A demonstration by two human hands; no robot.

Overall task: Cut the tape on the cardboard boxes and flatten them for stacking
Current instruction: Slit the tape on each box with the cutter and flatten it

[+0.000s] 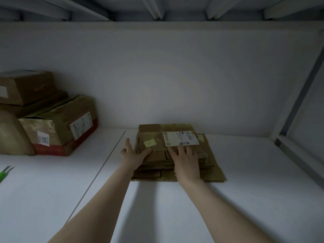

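White counter (263, 186) below me, plain white wall (175, 76) behind, light dim. Far left, green scissors (5, 171) poke in at the edge and the unflattened boxes (57, 127) sit piled against the wall. Past the counter seam (105, 165), my left hand (135, 156) lies open against the flattened stack (208, 160), thumb on top, and my right hand (185, 160) presses flat on it, with counter running on to the window frame (278, 130).
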